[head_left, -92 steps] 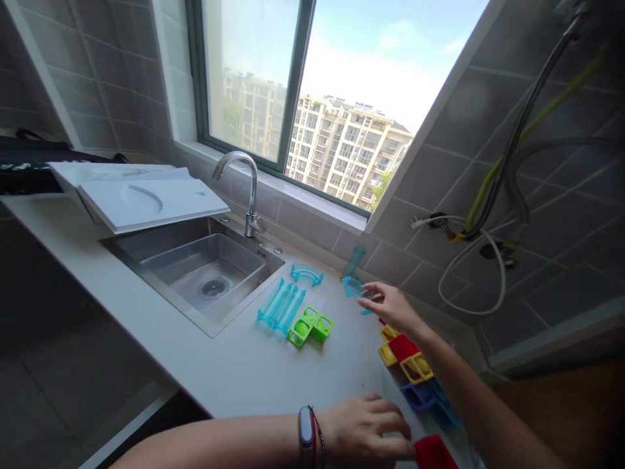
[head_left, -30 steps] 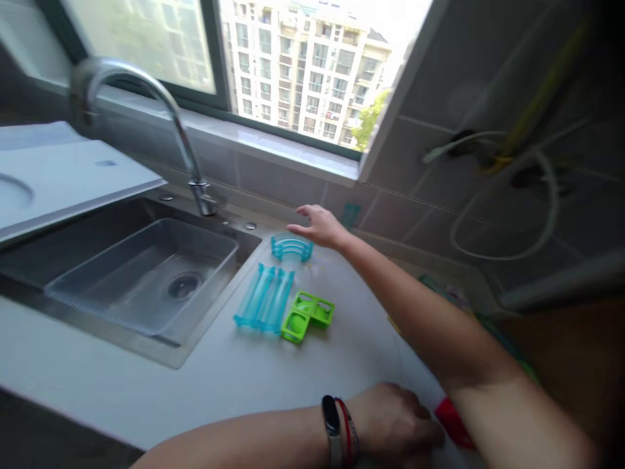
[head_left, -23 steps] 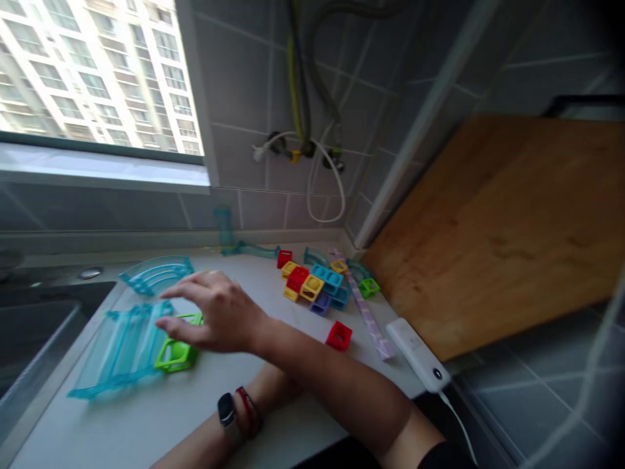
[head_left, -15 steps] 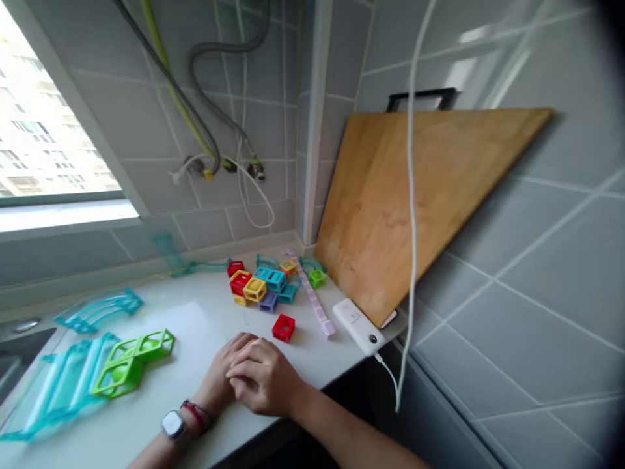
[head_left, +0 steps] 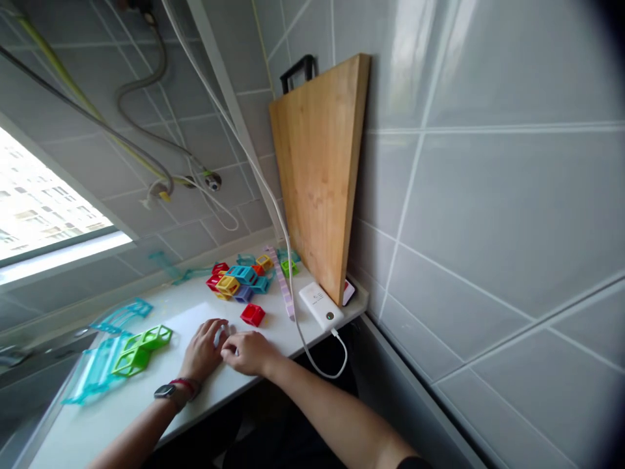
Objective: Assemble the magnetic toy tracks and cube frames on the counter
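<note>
My left hand [head_left: 204,352] lies flat on the white counter [head_left: 146,404], fingers spread, a watch and red band at the wrist. My right hand [head_left: 247,352] rests beside it, touching its fingertips, fingers loosely curled, and I see nothing in it. A red cube frame [head_left: 252,314] sits just beyond both hands. Farther back lies a pile of coloured cube frames [head_left: 237,279]. Left of my hands are green cube frames [head_left: 141,344] against a clear blue ramp piece [head_left: 92,374].
A wooden cutting board [head_left: 319,176] leans on the tiled wall at the counter's right end. A white power bank [head_left: 319,305] with a cable lies at its foot. A curved blue track [head_left: 122,314], a lilac strip [head_left: 283,286] and wall hoses [head_left: 161,150] are behind.
The view has swung right from the sink to the counter's corner. My right hand came back from the blue track pieces to rest beside my left hand.
</note>
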